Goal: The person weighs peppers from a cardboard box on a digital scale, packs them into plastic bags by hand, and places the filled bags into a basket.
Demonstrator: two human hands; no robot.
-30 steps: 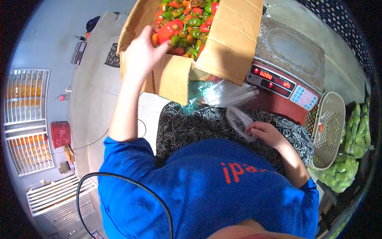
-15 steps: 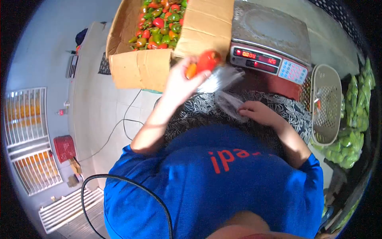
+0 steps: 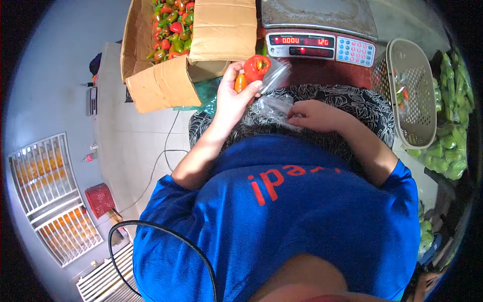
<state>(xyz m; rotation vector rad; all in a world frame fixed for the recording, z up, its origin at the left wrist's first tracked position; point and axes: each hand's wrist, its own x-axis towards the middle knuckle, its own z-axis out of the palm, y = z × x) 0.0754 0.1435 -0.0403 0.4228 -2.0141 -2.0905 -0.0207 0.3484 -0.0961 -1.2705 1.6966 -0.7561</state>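
Note:
My left hand is closed around a large red pepper, its stem end facing up, and a small orange pepper. Beside those peppers, a clear plastic bag bunches up in front of my lap. The fingers of my right hand pinch the bag's near edge. Part of the bag reaches up behind the red pepper; whether my left fingers touch it, I cannot tell. Just beyond my left hand stands an open cardboard box holding many red and green peppers.
A digital scale with lit red digits sits ahead on a red surface. To the right are a beige perforated basket with a few items and bagged green vegetables. A black cable loops at lower left; a red crate lies farther off.
The whole view has shifted, with the box and scale now higher in the frame. My right hand and the bag have come closer to my left hand, which still holds the peppers.

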